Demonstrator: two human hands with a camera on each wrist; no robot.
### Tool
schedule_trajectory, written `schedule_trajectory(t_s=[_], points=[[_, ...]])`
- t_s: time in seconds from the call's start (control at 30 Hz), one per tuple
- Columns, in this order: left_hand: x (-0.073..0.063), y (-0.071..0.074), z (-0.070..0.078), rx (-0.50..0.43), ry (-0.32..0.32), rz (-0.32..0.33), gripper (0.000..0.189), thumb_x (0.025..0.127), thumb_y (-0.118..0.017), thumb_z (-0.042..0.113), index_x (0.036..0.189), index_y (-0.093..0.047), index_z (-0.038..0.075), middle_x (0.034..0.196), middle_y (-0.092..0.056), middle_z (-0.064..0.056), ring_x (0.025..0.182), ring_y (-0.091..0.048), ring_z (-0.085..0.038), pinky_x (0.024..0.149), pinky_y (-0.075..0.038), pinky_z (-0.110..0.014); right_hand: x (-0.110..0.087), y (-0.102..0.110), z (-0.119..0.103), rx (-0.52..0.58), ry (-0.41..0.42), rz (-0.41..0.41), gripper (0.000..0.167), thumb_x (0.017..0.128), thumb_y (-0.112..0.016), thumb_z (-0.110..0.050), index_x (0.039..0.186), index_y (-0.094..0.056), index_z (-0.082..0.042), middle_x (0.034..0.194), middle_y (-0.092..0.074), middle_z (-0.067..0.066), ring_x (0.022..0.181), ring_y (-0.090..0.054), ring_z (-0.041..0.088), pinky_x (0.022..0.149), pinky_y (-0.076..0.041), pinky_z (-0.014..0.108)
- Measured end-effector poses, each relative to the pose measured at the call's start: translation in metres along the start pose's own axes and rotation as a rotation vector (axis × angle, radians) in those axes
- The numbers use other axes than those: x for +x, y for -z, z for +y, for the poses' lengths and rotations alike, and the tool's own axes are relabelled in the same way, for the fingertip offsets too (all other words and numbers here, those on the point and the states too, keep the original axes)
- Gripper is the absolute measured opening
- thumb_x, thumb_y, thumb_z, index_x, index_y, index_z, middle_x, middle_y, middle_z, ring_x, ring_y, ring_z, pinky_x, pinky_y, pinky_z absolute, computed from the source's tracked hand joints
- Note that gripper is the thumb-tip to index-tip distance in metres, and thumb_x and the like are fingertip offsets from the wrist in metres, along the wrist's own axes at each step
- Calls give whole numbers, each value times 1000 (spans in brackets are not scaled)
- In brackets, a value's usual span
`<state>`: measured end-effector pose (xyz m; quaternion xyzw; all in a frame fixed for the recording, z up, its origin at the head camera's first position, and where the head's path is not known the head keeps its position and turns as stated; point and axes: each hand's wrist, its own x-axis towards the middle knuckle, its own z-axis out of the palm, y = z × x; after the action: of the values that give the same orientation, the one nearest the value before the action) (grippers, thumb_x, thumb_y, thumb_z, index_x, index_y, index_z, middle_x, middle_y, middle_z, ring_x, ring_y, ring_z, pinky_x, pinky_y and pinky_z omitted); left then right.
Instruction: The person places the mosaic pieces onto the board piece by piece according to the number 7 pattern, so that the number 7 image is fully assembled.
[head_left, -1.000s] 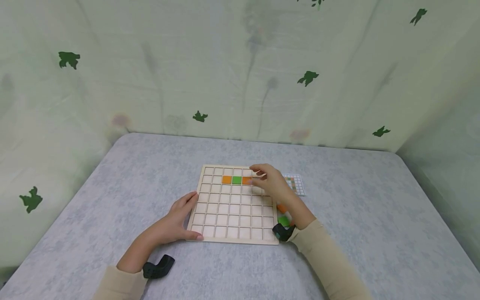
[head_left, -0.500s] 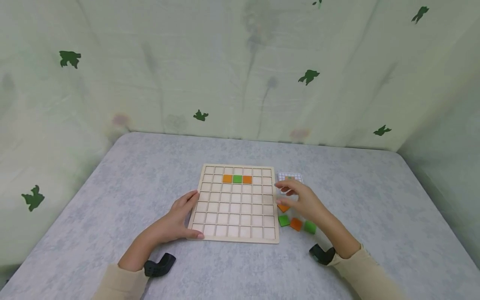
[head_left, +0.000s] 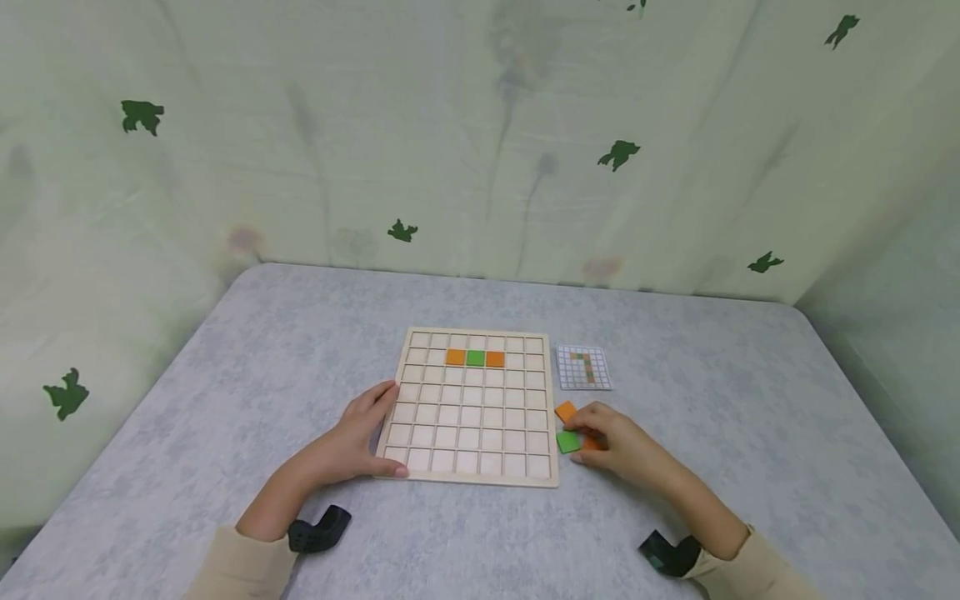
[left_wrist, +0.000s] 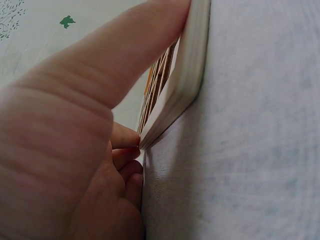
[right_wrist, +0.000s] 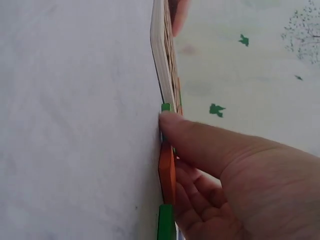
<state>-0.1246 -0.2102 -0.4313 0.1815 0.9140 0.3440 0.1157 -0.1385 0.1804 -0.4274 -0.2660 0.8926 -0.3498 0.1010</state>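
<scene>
A wooden grid board [head_left: 480,480] lies on the table, with an orange tile [head_left: 456,357], a green tile [head_left: 476,357] and another orange tile [head_left: 495,359] side by side in its second row from the back. My left hand [head_left: 348,442] holds the board at its near left corner, thumb on the frame and fingers against the left edge. Right of the board, my right hand [head_left: 626,450] pinches a loose green tile [head_left: 567,442] between thumb and finger. Another orange tile [right_wrist: 167,175] sits partly under this hand, and a second loose green tile [right_wrist: 166,222] shows in the right wrist view.
A loose orange tile [head_left: 566,411] lies beside the board's right edge. Behind it is a small printed grid card [head_left: 566,380] with a coloured pattern. The grey table [head_left: 300,317] ends at a pale hanging cloth [head_left: 450,167] with green leaf-like shapes.
My right hand has left the orange tile on the board, moved right and then nearer, down to the loose tiles. The card is uncovered. My left hand stays on the board.
</scene>
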Motion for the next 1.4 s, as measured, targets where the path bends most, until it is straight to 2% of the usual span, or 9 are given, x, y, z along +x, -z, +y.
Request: schedule_trajectory(t_s=[0.1, 0.27, 0.4, 0.57, 0.73, 0.97, 1.2, 1.4], points=[[0, 0, 0, 1, 0, 0, 116, 61, -74, 55, 143, -12, 1, 147, -5, -16, 131, -2, -38, 97, -18, -57, 1, 0, -4, -36, -3, 3, 27, 76, -72, -18, 102, -63, -15, 101, -52, -7, 91, -49, 11, 79, -43, 30], [0, 0, -1, -2, -9, 1, 116, 61, -74, 55, 144, -12, 1, 147, -5, -16, 131, -2, -38, 97, -18, -58, 7, 7, -12, -23, -28, -7, 26, 78, -71, -17, 102, -62, -12, 97, -56, -6, 86, -51, 12, 74, -45, 28], [0, 0, -1, -3, -8, 2, 117, 61, -74, 56, 144, -12, 1, 147, -5, -16, 131, -2, -38, 97, -18, -58, 20, 17, -23, -10, 13, 27, 27, 80, -69, -14, 105, -60, -9, 98, -58, -4, 87, -54, 15, 75, -46, 31], [0, 0, -1, -5, -6, 0, 117, 61, -74, 55, 143, -12, 0, 147, -5, -16, 131, -2, -38, 98, -17, -58, 43, 22, -41, 45, 73, 127, 29, 81, -68, -14, 108, -60, -8, 102, -58, 0, 90, -54, 18, 78, -45, 36], [-1, 0, -1, -4, -2, 3, 117, 61, -74, 55, 143, -12, 0, 147, -5, -16, 131, -2, -38, 97, -17, -58, 72, 16, -53, 143, 113, 211, 29, 81, -67, -18, 109, -62, -8, 104, -59, -1, 90, -54, 16, 79, -45, 40], [0, 1, -2, -7, -14, 5, 117, 60, -74, 56, 144, -12, 1, 147, -5, -16, 131, -2, -37, 97, -17, -58, 106, -2, -50, 224, 161, 259, 30, 82, -66, -13, 110, -62, -4, 103, -58, 3, 91, -54, 17, 78, -45, 32], [0, 1, -2, -6, -12, 1, 117, 61, -74, 56, 144, -12, 1, 147, -4, -15, 132, -2, -37, 98, -17, -57, 120, -20, -37, 249, 60, 219, 29, 83, -66, -14, 109, -62, -4, 101, -58, 4, 88, -54, 17, 76, -45, 30], [-1, 1, -1, -1, -15, 3, 117, 61, -74, 55, 143, -12, 1, 147, -5, -16, 131, -2, -37, 98, -18, -57, 119, -27, -32, 143, -30, 156, 25, 81, -68, -16, 105, -64, -10, 99, -58, 1, 90, -54, 13, 78, -44, 29]])
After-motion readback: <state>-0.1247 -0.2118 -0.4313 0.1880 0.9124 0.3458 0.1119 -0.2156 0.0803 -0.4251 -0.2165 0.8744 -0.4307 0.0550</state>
